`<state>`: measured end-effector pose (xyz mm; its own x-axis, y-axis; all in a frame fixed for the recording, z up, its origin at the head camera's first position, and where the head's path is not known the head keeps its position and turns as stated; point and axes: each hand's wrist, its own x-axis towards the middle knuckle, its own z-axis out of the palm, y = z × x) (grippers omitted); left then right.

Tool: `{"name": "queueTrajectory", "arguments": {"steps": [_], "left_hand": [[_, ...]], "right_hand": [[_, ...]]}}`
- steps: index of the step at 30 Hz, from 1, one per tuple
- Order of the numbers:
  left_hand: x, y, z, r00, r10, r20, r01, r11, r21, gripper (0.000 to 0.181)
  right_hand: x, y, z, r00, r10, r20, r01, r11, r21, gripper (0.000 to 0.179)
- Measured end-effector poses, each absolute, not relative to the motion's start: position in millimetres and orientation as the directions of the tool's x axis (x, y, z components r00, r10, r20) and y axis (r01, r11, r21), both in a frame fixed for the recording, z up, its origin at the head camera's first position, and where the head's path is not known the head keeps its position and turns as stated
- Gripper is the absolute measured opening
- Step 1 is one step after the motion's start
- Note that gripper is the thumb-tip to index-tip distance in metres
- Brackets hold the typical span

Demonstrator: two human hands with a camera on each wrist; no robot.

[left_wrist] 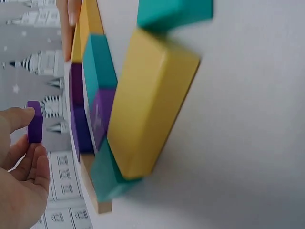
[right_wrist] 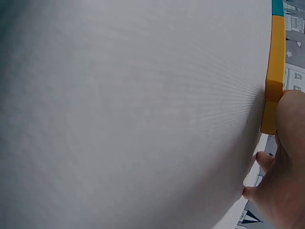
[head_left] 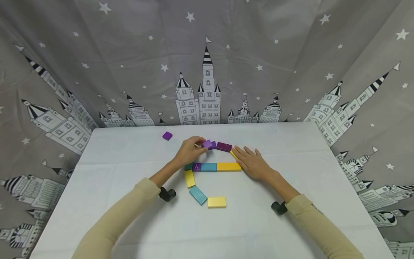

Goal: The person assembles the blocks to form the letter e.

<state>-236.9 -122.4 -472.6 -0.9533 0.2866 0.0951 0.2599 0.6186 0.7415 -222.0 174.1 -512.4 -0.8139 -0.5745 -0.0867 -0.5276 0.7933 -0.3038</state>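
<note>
My left hand [head_left: 191,149] pinches a small purple block [left_wrist: 35,122] between thumb and fingertips, raised above the table. Just right of it a darker purple block [head_left: 212,145] and a maroon block [head_left: 224,146] lie end to end. My right hand [head_left: 252,162] is laid flat with straight fingers, partly covering a yellow block [head_left: 233,154] at its fingertips. A row below holds an orange-yellow block [head_left: 228,167], a teal block [head_left: 208,167] and a purple block with a white mark [head_left: 196,167]. Part of a plain wooden block [left_wrist: 104,207] shows in the left wrist view.
Below the row, a yellow block [head_left: 189,178], a blue-teal block [head_left: 198,195] and another yellow block [head_left: 216,202] form a curve. One loose purple block [head_left: 167,136] lies at the back left. A grey castle-print curtain [head_left: 245,54] hangs behind the white table [head_left: 258,230].
</note>
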Motion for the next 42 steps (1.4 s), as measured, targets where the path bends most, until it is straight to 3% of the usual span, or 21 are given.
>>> {"name": "queueTrajectory", "arguments": {"steps": [19,26,42], "left_hand": [[-173,-87,-472,-0.907,0.384,0.171,0.369,0.533,0.761,0.032],[-146,-77,-479,-0.894,0.427,0.137,0.358,0.495,0.792,0.030],[-110,-62,-498,-0.880,0.475,0.005,0.309,0.565,0.765,0.031]], "right_hand": [[-223,175,-515,-0.816,-0.573,-0.079,-0.526,0.791,-0.313,0.054],[-223,176,-516,-0.809,-0.583,-0.070,-0.540,0.785,-0.304,0.054],[-221,174,-513,-0.812,-0.579,-0.073,-0.533,0.788,-0.309,0.054]]}}
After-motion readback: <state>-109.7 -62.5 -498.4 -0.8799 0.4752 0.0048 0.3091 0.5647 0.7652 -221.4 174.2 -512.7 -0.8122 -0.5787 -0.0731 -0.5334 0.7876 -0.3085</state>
